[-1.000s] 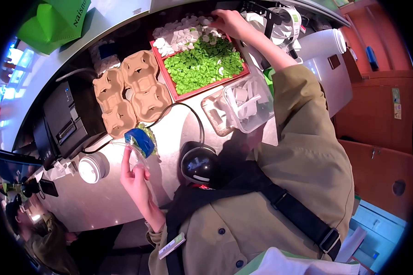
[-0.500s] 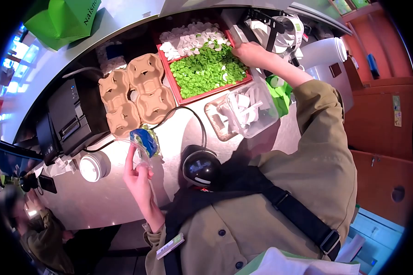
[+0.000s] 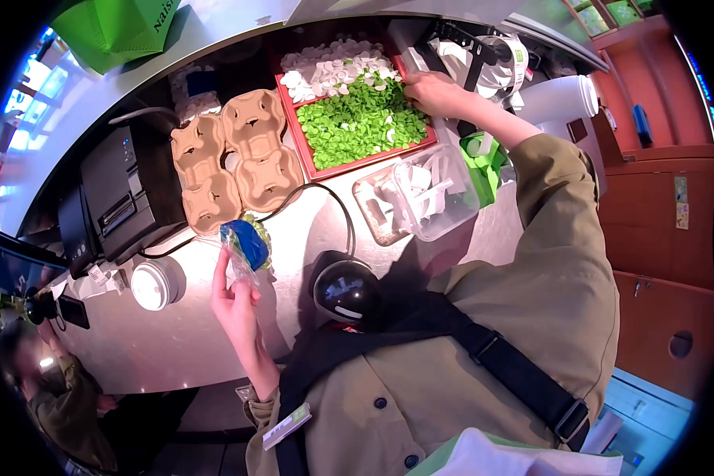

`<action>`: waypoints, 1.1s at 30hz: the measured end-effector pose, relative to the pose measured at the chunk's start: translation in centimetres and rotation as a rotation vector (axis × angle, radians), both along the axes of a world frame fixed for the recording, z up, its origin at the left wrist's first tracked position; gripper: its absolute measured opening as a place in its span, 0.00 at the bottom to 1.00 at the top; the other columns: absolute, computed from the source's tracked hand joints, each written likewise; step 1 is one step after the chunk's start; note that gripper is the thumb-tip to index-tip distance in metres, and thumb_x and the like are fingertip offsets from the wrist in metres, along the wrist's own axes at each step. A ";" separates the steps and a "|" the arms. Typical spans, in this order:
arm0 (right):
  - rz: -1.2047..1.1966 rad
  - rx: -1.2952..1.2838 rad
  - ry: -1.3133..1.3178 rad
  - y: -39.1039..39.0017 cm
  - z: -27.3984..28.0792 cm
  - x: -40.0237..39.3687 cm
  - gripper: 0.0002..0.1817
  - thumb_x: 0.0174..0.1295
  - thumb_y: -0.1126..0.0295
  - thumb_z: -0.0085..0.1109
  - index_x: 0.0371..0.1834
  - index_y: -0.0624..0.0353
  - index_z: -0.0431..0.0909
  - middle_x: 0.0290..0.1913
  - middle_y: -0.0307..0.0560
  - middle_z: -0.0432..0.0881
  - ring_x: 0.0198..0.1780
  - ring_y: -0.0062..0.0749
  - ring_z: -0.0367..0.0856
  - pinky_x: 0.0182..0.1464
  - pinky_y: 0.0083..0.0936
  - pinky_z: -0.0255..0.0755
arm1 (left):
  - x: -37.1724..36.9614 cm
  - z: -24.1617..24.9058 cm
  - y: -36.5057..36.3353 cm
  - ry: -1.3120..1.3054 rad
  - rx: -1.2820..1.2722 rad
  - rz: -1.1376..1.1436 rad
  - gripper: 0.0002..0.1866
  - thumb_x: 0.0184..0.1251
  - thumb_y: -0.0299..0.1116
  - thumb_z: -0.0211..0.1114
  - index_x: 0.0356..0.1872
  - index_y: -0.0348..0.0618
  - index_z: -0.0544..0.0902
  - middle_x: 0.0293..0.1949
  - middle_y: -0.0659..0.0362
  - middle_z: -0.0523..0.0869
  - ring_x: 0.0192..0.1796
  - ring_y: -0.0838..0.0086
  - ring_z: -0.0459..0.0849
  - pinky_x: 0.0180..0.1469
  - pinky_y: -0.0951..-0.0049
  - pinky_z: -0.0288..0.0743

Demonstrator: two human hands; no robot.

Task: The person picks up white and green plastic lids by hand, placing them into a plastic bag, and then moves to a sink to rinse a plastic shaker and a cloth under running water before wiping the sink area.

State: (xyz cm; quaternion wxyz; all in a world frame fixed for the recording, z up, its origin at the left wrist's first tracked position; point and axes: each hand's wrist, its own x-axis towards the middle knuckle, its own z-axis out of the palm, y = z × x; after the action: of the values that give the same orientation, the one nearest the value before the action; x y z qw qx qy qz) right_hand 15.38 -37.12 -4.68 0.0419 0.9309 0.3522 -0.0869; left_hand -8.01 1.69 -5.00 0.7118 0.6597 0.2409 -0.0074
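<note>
My left hand (image 3: pixel 236 305) pinches a small clear plastic bag (image 3: pixel 246 244) with something blue and green in it, above the metal counter. Near the right edge of a red tray (image 3: pixel 358 166), my right hand (image 3: pixel 435 94) has its fingers bent over the rim; whether they hold anything is hidden. White round pieces (image 3: pixel 333 67) fill the tray's back part, and green pieces (image 3: pixel 361 127) fill its front part. Cardboard cup carriers (image 3: pixel 268 186) stand left of the tray. In front of the tray lies a clear plastic container (image 3: pixel 436 194) with white pieces inside.
A black printer (image 3: pixel 127 194), a white lidded cup (image 3: pixel 152 285) and a black rounded device (image 3: pixel 347 290) stand on the counter (image 3: pixel 190 349). Green packaging (image 3: pixel 484 166) and a paper roll (image 3: pixel 504 63) are at the right. A co-worker (image 3: pixel 67 404) is at the lower left.
My left hand and the bag have shifted slightly left and up. My right hand stays at the tray's edge, with its fingers moved a little. The view has tilted slightly.
</note>
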 end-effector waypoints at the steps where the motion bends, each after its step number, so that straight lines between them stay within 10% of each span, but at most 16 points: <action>1: 0.016 0.007 -0.002 0.1 0.0 0.1 0.07 0.45 0.76 0.55 0.27 0.67 0.77 0.37 0.52 0.75 0.42 0.45 0.77 0.44 0.36 0.72 | 0.0 0.1 0.0 0.001 -0.001 0.004 0.28 0.54 0.19 0.45 0.60 0.41 0.69 0.17 0.66 0.72 0.19 0.88 0.65 0.23 0.89 0.58; 12: -0.176 0.170 -0.136 1.0 2.5 2.9 0.10 0.48 0.63 0.57 0.25 0.60 0.75 0.29 0.52 0.79 0.36 0.45 0.79 0.38 0.36 0.73 | -0.1 0.3 -0.2 -0.014 0.000 -0.030 0.27 0.52 0.20 0.48 0.59 0.39 0.70 0.19 0.66 0.73 0.19 0.87 0.64 0.23 0.88 0.56; 17: -0.023 0.312 -0.040 2.1 1.1 2.7 0.12 0.52 0.68 0.56 0.37 0.62 0.77 0.35 0.54 0.77 0.39 0.47 0.78 0.43 0.34 0.73 | -0.1 1.0 -0.4 0.002 0.006 -0.052 0.28 0.52 0.21 0.48 0.59 0.40 0.70 0.18 0.67 0.72 0.19 0.86 0.64 0.23 0.87 0.56; 26: -0.017 0.376 0.157 2.3 -0.4 -1.6 0.07 0.50 0.75 0.52 0.32 0.65 0.74 0.37 0.52 0.76 0.40 0.45 0.77 0.46 0.34 0.70 | 0.3 1.0 -0.8 0.020 0.021 -0.068 0.29 0.51 0.21 0.47 0.60 0.40 0.69 0.17 0.67 0.71 0.19 0.86 0.64 0.24 0.87 0.57; 33: -0.599 0.647 0.046 2.8 0.5 4.0 0.12 0.48 0.66 0.62 0.28 0.65 0.77 0.29 0.54 0.81 0.30 0.43 0.81 0.35 0.31 0.74 | 0.2 0.9 -1.2 0.007 -0.020 -0.078 0.29 0.51 0.20 0.47 0.60 0.40 0.69 0.21 0.66 0.74 0.20 0.86 0.65 0.24 0.87 0.57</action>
State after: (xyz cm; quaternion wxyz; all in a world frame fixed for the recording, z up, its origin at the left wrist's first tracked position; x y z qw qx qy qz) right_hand 19.38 -34.29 -4.20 -0.2865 0.9550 0.0766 -0.0011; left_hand -7.78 0.47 -4.14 0.7167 0.6615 0.2171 -0.0399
